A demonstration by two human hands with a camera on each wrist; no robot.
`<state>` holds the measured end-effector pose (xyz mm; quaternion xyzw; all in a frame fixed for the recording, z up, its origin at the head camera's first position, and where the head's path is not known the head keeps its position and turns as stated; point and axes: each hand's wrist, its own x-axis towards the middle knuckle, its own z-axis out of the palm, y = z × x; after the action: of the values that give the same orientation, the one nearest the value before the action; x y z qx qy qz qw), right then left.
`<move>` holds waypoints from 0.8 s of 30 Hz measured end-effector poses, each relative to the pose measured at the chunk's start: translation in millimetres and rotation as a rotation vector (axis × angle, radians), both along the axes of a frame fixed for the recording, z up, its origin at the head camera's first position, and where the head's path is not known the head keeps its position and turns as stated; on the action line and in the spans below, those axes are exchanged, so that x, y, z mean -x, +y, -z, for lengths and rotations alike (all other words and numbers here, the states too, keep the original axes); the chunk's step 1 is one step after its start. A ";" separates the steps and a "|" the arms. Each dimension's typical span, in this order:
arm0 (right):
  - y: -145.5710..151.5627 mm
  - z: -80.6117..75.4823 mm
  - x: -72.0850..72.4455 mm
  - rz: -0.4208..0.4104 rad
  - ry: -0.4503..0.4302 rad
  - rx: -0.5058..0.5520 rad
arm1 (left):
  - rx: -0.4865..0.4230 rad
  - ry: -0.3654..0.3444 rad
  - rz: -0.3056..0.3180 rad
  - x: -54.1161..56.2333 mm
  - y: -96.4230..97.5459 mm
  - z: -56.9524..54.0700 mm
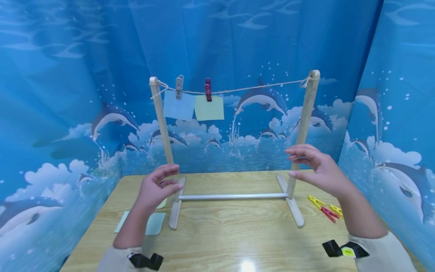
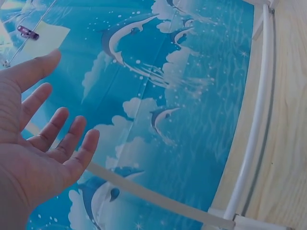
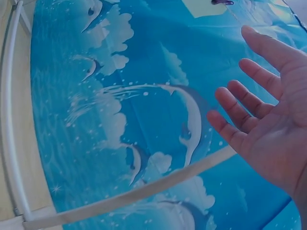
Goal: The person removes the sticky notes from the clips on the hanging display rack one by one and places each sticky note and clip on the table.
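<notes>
My left hand point(image 1: 156, 190) is raised in front of the left post point(image 1: 163, 128) of a wooden stand, fingers relaxed and holding nothing. On the other side, my right hand point(image 1: 321, 170) hovers by the right post point(image 1: 307, 109), also with nothing in it. Between the post tops runs a string point(image 1: 251, 88). A light blue paper point(image 1: 178, 107) hangs from it under a grey clothespin point(image 1: 179, 87). Beside that, a red clothespin point(image 1: 208, 90) holds a pale yellow-green paper point(image 1: 209, 110). Both wrist views show spread, bare fingers.
Yellow clothespins point(image 1: 316, 202) and a red clothespin point(image 1: 329, 214) lie on the table point(image 1: 224, 234) at the right. Pale green papers point(image 1: 155, 223) lie at the left, partly hidden by my left arm. A white crossbar point(image 1: 234, 197) joins the stand's feet. Dolphin-printed curtains point(image 1: 238, 45) surround the table.
</notes>
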<state>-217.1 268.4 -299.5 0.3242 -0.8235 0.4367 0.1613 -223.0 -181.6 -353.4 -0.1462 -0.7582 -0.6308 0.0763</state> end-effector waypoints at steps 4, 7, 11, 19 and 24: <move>-6.2 -12.1 3.4 -0.009 0.027 -0.022 | -0.008 0.019 0.028 6.3 5.1 -6.5; -10.6 -20.6 4.8 -0.016 0.051 -0.034 | -0.017 0.026 0.046 10.4 9.4 -11.6; -16.6 -30.9 7.7 -0.043 0.085 -0.035 | -0.040 0.030 0.051 15.3 15.6 -19.0; -35.1 -51.1 14.6 0.003 0.151 -0.056 | -0.082 -0.014 0.036 30.5 31.6 -29.9; -49.3 -67.3 21.6 0.037 0.156 -0.078 | -0.125 -0.040 0.028 42.2 42.2 -36.4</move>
<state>-238.6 219.1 -232.2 0.3481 -0.8307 0.3746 0.2199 -265.2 -139.3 -317.0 -0.1391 -0.7166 -0.6807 0.0614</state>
